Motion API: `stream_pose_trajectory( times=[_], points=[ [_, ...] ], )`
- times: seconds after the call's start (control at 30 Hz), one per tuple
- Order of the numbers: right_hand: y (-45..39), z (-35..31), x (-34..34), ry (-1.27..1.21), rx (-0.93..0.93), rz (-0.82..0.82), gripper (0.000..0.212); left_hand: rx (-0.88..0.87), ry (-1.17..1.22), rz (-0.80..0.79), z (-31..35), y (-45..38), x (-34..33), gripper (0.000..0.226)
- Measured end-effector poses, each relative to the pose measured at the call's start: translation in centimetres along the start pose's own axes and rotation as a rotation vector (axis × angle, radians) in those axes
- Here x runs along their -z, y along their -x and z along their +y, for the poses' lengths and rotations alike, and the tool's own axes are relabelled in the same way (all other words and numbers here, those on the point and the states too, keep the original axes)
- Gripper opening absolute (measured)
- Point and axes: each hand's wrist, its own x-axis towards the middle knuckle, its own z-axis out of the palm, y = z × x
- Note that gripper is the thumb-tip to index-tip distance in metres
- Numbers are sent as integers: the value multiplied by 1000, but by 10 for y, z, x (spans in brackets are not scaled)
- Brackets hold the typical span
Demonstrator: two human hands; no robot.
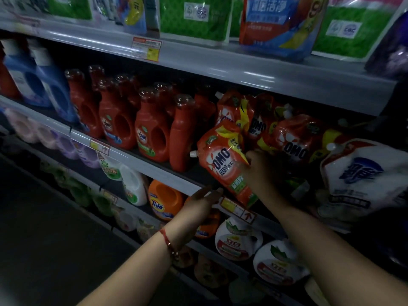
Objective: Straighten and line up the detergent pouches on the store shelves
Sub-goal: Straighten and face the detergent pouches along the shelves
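Between both hands, the glossy red spouted detergent pouch [225, 162] leans forward, right hand [261, 171] gripping its side while the left hand [204, 200], fingers loosely extended, waits below its base, probably to steady it.

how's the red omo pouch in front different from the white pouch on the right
The red pouch stands nearly upright at the shelf edge, tilted; the white pouch lies slumped back. The red one is narrower, the white one looks bulkier. The right hand grips the red pouch and the left hand is under its bottom; nothing touches the white one. Both have a white spout cap at a top corner.
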Motion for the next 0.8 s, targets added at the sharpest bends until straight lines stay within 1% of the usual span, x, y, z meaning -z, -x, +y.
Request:
stream_pose_trajectory(
  times=[0.1, 0.13, 0.2, 0.27, 0.33, 0.4, 0.47, 0.57, 0.63, 0.7, 0.73, 0.8],
  points=[
    [10, -4, 12, -114, 28, -6, 28, 33, 119, -105, -2, 4, -8, 54],
    [13, -8, 14, -139, 20, -39, 25, 21, 169, -132, -2, 5, -11, 53],
    [23, -17, 18, -182, -15, -156, 20, -24, 247, -154, -3, 6, -17, 47],
    [35, -24, 22, -190, 28, -201, 20, -53, 299, -127, -3, 9, -23, 40],
    [47, -26, 26, -172, 93, -189, 25, -73, 370, -119, -8, 10, -26, 35],
    [54, -26, 29, -203, 110, -199, 25, -103, 446, -127, -12, 11, -27, 38],
    [59, -24, 33, -289, 92, -237, 21, -138, 491, -90, -14, 8, -25, 40],
    [69, -15, 33, -437, 68, -280, 26, -200, 522, -14, -15, 4, -20, 40],
    [71, -8, 27, -498, 24, -320, 33, -283, 480, 5, -12, 2, -17, 37],
    [71, -4, 16, -519, -22, -324, 43, -400, 371, 25, -6, 0, -14, 32],
    [69, -1, 8, -506, -15, -295, 47, -463, 305, 48, -3, -3, -12, 30],
    [64, 0, -5, -479, 15, -187, 49, -586, 144, 115, 5, -13, -8, 30]
  ],
)
